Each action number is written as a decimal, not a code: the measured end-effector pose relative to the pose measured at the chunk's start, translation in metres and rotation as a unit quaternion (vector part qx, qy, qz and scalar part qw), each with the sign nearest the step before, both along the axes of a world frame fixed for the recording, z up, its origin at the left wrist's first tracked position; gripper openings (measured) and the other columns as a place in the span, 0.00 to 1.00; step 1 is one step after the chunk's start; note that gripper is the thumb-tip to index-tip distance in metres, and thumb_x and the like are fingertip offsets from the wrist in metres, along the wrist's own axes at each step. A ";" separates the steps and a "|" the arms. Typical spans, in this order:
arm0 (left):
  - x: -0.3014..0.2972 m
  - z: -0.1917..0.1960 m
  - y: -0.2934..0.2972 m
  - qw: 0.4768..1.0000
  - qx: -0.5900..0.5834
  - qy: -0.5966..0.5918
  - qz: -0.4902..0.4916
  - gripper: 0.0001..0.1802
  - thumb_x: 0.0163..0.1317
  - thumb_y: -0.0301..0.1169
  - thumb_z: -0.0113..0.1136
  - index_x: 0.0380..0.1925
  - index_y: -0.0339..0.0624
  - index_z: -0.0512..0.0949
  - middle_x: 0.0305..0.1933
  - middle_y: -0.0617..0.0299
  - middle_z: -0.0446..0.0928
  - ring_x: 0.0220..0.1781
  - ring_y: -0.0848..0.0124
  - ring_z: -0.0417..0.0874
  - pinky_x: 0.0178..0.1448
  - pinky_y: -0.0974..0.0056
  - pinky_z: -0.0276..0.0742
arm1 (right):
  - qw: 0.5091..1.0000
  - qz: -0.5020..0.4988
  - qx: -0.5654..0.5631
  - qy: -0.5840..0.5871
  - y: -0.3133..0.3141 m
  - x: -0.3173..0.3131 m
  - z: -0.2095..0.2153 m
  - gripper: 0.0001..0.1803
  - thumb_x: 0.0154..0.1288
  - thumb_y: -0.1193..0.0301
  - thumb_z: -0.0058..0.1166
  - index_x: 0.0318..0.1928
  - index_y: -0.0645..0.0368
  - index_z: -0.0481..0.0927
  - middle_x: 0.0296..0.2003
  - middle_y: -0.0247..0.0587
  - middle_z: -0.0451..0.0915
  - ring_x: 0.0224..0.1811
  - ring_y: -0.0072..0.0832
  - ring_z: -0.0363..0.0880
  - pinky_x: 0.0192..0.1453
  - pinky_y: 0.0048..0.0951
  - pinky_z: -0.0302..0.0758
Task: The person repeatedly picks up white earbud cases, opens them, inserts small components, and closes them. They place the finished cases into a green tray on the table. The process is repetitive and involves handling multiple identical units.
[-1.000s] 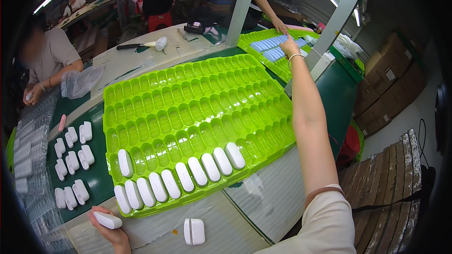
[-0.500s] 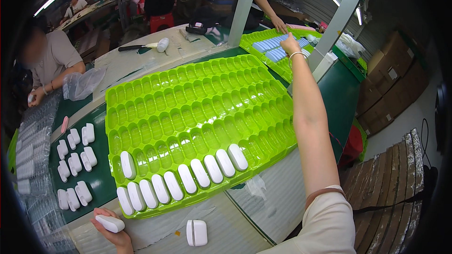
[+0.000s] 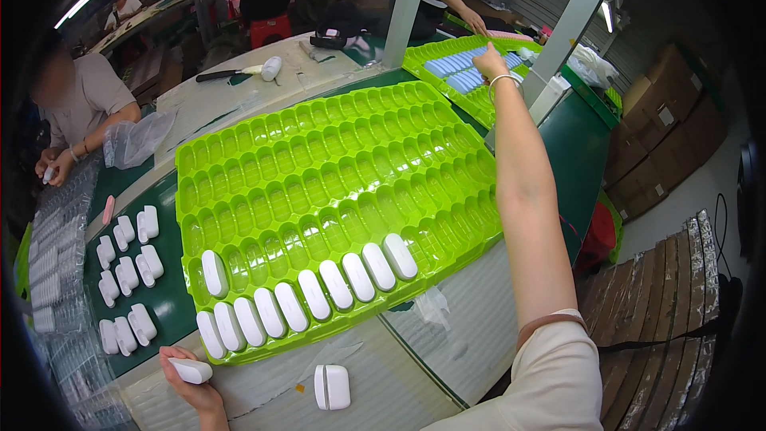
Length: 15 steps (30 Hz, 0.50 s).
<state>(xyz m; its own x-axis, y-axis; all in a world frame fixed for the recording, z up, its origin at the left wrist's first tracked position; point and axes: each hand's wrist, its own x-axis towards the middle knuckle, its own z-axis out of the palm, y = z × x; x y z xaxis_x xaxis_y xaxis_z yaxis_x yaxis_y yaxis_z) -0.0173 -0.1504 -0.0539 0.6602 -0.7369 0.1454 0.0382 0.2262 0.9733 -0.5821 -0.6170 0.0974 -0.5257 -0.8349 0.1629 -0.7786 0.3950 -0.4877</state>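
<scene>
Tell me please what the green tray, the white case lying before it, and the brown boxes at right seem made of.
Green tray: likely thin moulded plastic, glossy; it shows bright reflections.
White case: probably rigid plastic, smooth; rounded edges, even colour; coating possible.
Brown boxes: apparently cardboard, matt; dull flat sides.

Between four and five o'clock, a short, loose, cream-coloured sleeve (image 3: 552, 379) shows soft folds and ends in a narrow brown band (image 3: 550, 326) that rings the upper arm. From there the forearm is bare. Toward half past one, a slim, pale, rounded bangle (image 3: 504, 77) circles the wrist of the bare right hand (image 3: 490, 61). Near half past seven, the left hand (image 3: 185, 373) is bare too.
</scene>
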 end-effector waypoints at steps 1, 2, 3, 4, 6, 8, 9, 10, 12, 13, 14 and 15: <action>0.001 -0.001 -0.001 1.000 0.002 0.010 -0.002 0.20 0.66 0.53 0.38 0.26 0.51 0.61 0.19 0.72 0.59 0.15 0.84 0.53 0.16 0.76 0.44 | 1.000 0.000 0.000 0.004 -0.001 -0.002 0.000 0.40 0.55 0.62 0.48 0.69 0.46 0.51 0.60 0.52 0.66 0.62 0.44 0.66 0.63 0.40 0.64; 0.002 -0.002 -0.001 1.000 0.001 0.008 0.000 0.20 0.66 0.53 0.38 0.26 0.52 0.61 0.19 0.72 0.59 0.15 0.84 0.53 0.15 0.76 0.44 | 1.000 0.001 -0.001 0.007 -0.002 -0.004 -0.001 0.40 0.55 0.62 0.48 0.69 0.47 0.51 0.60 0.52 0.66 0.62 0.44 0.66 0.63 0.39 0.64; 0.001 -0.002 -0.001 1.000 -0.002 0.006 0.004 0.20 0.66 0.53 0.38 0.25 0.52 0.61 0.18 0.73 0.59 0.14 0.85 0.52 0.15 0.76 0.44 | 1.000 0.002 -0.003 0.007 -0.001 -0.005 -0.001 0.40 0.55 0.62 0.48 0.69 0.47 0.51 0.60 0.53 0.66 0.62 0.44 0.66 0.63 0.39 0.64; 0.000 -0.003 -0.002 1.000 -0.004 0.004 0.008 0.20 0.66 0.53 0.38 0.25 0.52 0.61 0.18 0.73 0.59 0.14 0.85 0.52 0.15 0.76 0.44 | 1.000 0.003 -0.010 0.021 -0.004 -0.007 -0.002 0.41 0.54 0.63 0.48 0.69 0.48 0.50 0.54 0.51 0.68 0.55 0.42 0.68 0.56 0.38 0.65; 0.001 -0.004 -0.001 1.000 -0.006 0.017 0.011 0.20 0.66 0.53 0.38 0.26 0.52 0.61 0.18 0.73 0.59 0.14 0.85 0.53 0.15 0.76 0.43 | 0.998 0.000 -0.023 0.065 -0.005 -0.011 -0.009 0.42 0.54 0.65 0.48 0.69 0.50 0.49 0.35 0.47 0.74 0.33 0.34 0.72 0.35 0.33 0.70; -0.001 -0.006 -0.003 1.000 -0.008 0.022 0.010 0.20 0.66 0.53 0.38 0.26 0.52 0.61 0.19 0.73 0.59 0.15 0.85 0.54 0.15 0.77 0.43 | 0.997 -0.003 -0.021 0.069 -0.008 -0.023 -0.010 0.42 0.53 0.65 0.48 0.69 0.51 0.48 0.35 0.47 0.75 0.32 0.35 0.73 0.35 0.33 0.70; 0.000 -0.004 -0.003 1.000 -0.008 0.013 0.012 0.19 0.66 0.53 0.38 0.26 0.52 0.62 0.19 0.73 0.59 0.15 0.85 0.54 0.15 0.77 0.43 | 0.999 0.001 -0.010 0.037 -0.003 -0.016 -0.008 0.41 0.54 0.64 0.48 0.69 0.50 0.49 0.47 0.51 0.71 0.47 0.40 0.70 0.49 0.36 0.67; 0.000 -0.003 -0.003 1.000 -0.008 0.005 0.014 0.19 0.66 0.53 0.38 0.26 0.52 0.62 0.19 0.73 0.60 0.15 0.85 0.54 0.15 0.77 0.43 | 1.000 0.005 0.001 0.006 0.001 -0.009 -0.007 0.41 0.54 0.63 0.48 0.69 0.49 0.50 0.59 0.55 0.67 0.61 0.46 0.67 0.63 0.39 0.64; -0.002 0.000 -0.002 1.000 -0.004 0.012 0.015 0.19 0.66 0.53 0.38 0.26 0.52 0.62 0.20 0.72 0.60 0.16 0.85 0.55 0.15 0.77 0.44 | 1.000 0.005 -0.001 0.006 0.001 -0.005 -0.013 0.41 0.54 0.63 0.48 0.69 0.49 0.50 0.59 0.55 0.67 0.61 0.46 0.67 0.63 0.39 0.64; -0.003 0.001 -0.002 1.000 -0.003 0.016 0.015 0.19 0.66 0.53 0.38 0.26 0.52 0.62 0.21 0.72 0.60 0.16 0.85 0.55 0.15 0.77 0.44 | 1.000 0.004 -0.001 0.005 0.002 -0.004 -0.013 0.41 0.54 0.63 0.48 0.69 0.49 0.50 0.59 0.55 0.67 0.61 0.46 0.67 0.63 0.39 0.64; -0.003 0.000 -0.002 1.000 -0.003 0.022 0.015 0.19 0.66 0.53 0.38 0.27 0.52 0.62 0.21 0.72 0.60 0.17 0.85 0.55 0.16 0.77 0.44 | 1.000 0.002 -0.001 0.004 0.004 -0.004 -0.013 0.41 0.54 0.63 0.48 0.69 0.49 0.50 0.59 0.55 0.67 0.61 0.47 0.67 0.63 0.39 0.64; -0.003 0.000 -0.002 1.000 -0.004 0.026 0.016 0.19 0.66 0.53 0.38 0.27 0.52 0.62 0.21 0.72 0.60 0.17 0.85 0.56 0.16 0.77 0.44 | 1.000 0.002 0.002 -0.002 0.008 0.001 -0.012 0.41 0.54 0.63 0.48 0.69 0.49 0.50 0.59 0.55 0.67 0.61 0.47 0.67 0.64 0.39 0.64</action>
<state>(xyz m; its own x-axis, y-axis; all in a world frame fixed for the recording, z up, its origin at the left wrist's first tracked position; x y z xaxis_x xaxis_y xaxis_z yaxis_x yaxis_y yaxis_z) -0.0199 -0.1523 -0.0541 0.6904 -0.7142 0.1157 0.0809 0.2350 0.9686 -0.5811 -0.6093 0.0858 -0.5223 -0.8380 0.1581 -0.7785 0.3929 -0.4894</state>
